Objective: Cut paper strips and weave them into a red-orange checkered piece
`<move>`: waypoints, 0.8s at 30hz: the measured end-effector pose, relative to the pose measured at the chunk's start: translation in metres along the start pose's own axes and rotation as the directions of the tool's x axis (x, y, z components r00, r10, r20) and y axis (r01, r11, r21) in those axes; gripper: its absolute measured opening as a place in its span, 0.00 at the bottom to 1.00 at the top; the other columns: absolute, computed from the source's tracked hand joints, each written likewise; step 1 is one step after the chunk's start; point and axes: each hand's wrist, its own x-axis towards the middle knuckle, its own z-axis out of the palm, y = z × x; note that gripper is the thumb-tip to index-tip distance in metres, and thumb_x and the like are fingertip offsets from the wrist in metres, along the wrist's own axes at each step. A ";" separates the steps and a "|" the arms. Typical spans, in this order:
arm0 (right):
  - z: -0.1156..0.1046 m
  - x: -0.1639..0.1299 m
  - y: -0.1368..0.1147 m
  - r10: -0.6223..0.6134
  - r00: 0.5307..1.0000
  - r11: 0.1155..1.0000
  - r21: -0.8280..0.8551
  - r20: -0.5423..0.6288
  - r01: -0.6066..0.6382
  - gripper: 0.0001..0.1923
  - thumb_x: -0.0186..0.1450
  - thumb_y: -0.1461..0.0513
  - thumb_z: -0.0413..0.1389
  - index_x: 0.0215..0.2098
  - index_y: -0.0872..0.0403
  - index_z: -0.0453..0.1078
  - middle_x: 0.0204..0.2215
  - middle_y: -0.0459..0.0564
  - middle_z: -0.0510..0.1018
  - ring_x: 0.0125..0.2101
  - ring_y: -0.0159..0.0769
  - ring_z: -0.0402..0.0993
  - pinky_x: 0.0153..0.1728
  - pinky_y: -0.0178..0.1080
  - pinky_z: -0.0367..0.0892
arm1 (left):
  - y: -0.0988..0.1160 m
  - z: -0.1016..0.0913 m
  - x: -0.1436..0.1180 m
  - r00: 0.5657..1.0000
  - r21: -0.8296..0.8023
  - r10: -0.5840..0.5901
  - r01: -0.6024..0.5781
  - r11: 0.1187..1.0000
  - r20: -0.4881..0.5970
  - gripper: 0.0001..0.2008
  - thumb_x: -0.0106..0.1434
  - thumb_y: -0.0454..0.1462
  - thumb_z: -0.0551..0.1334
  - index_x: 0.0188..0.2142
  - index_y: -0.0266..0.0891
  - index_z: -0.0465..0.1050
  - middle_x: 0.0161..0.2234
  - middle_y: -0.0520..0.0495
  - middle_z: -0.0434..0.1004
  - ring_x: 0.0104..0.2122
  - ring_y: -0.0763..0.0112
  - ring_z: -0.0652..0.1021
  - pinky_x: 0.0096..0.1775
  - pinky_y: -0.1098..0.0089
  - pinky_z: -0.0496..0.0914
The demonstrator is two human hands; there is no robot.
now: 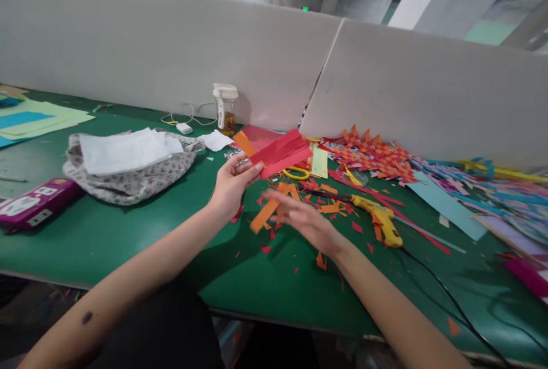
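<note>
Two hands work: my left hand (233,181) pinches the folded red paper strips (280,153); my right hand (302,218), fingers spread, touches the orange paper strip (265,215) at five o'clock. I'd pinch firmly.

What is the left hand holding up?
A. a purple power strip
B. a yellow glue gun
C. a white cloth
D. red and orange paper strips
D: the left hand pinches red and orange paper strips above the green table, while the glue gun lies on the table.
</note>
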 end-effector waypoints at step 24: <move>-0.084 -0.023 0.005 -0.500 0.516 0.850 -0.508 -0.696 0.138 0.15 0.56 0.58 0.59 0.42 0.52 0.71 0.38 0.51 0.78 0.42 0.41 0.74 0.49 0.47 0.65 | -0.014 -0.014 -0.045 0.859 0.460 -0.512 0.452 0.764 0.005 0.16 0.42 0.28 0.70 0.32 0.35 0.70 0.37 0.44 0.76 0.27 0.75 0.77 0.31 0.72 0.72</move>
